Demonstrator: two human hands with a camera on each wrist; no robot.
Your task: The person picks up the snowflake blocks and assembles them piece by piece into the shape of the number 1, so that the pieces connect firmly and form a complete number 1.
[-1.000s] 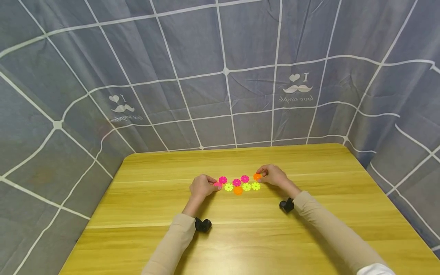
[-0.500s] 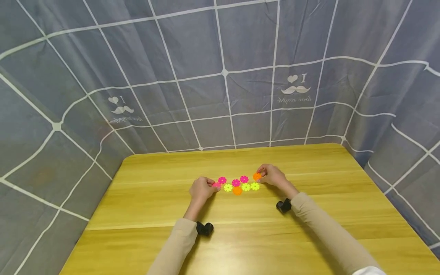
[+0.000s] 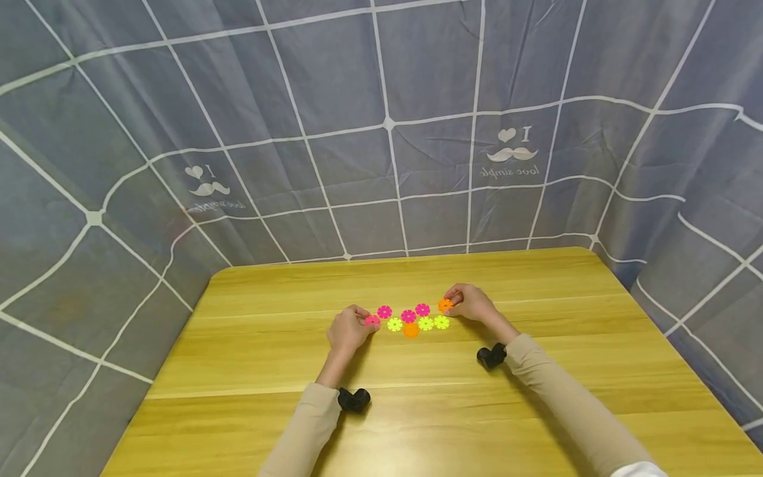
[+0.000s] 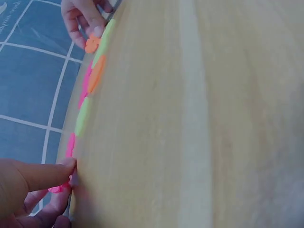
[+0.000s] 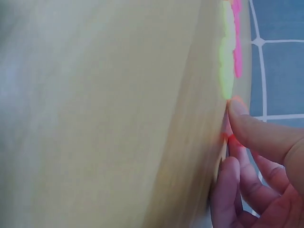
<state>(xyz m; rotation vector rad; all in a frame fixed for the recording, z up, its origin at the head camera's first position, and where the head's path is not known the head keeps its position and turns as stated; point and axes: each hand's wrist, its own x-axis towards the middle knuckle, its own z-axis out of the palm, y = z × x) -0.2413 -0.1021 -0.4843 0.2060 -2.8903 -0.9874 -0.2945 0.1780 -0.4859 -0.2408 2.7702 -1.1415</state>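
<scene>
My left hand (image 3: 348, 330) pinches a pink notched disc (image 3: 372, 320) between thumb and fingers at the left end of a group of discs. At the right end, my right hand (image 3: 473, 304) pinches an orange disc (image 3: 445, 305). Between the hands lie pink discs (image 3: 408, 317), yellow-green discs (image 3: 426, 324) and one orange disc (image 3: 411, 330). In the left wrist view, the thumb and fingers of the left hand (image 4: 35, 190) close on the pink disc (image 4: 56, 189). The right wrist view has the right hand (image 5: 266, 166) partly covering its orange disc.
The discs lie on a wooden table (image 3: 417, 411), towards its far edge. A grey curtain (image 3: 334, 165) with white lines hangs behind the table and along both sides. Black wrist devices (image 3: 354, 400) sit at both sleeve cuffs.
The left hand's pink disc has shifted slightly left, away from the nearest yellow-green disc. The right hand keeps its orange disc with little movement.
</scene>
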